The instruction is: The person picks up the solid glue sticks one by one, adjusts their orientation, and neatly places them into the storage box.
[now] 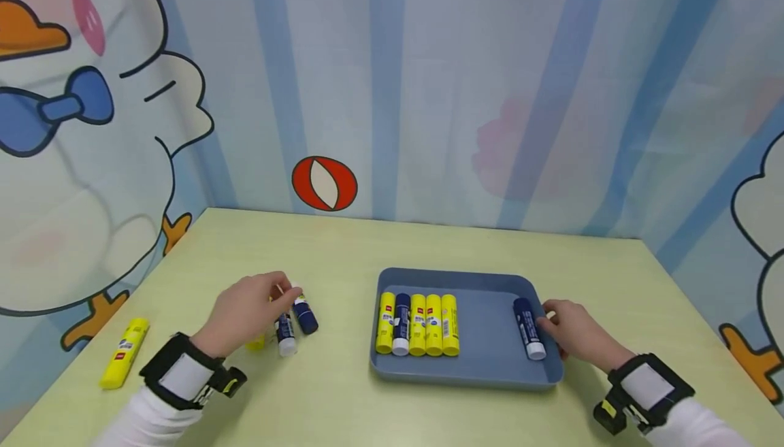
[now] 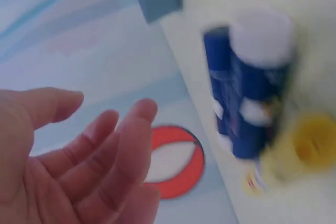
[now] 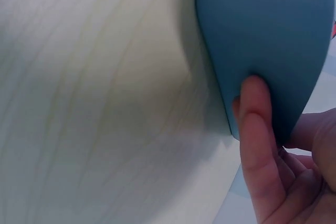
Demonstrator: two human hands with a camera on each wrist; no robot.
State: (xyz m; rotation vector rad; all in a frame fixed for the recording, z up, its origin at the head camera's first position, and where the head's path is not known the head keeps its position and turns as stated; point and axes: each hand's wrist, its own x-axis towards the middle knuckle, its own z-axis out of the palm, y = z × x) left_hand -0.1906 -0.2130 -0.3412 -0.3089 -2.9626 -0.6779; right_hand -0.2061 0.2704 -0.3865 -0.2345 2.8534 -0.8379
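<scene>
My left hand (image 1: pixel 246 309) hovers over a small group of glue sticks on the table. Its thumb and fingers are apart with nothing between them in the left wrist view. Beneath it lie a blue glue stick with a white end (image 1: pixel 285 335), another blue one (image 1: pixel 305 316) and a yellow one (image 1: pixel 256 343), partly hidden by the hand. On the right, my right hand (image 1: pixel 578 333) pinches the side wall of a blue-grey tray (image 3: pixel 268 30), thumb inside and fingers outside. Close to that thumb, a blue glue stick (image 1: pixel 529 328) rests in the tray.
In the tray's left half stand side by side several yellow glue sticks (image 1: pixel 433 325) and one blue glue stick (image 1: pixel 401 324). A lone yellow glue stick (image 1: pixel 125 353) lies near the table's left edge. A printed curtain (image 1: pixel 429 93) hangs behind the table (image 1: pixel 343 406).
</scene>
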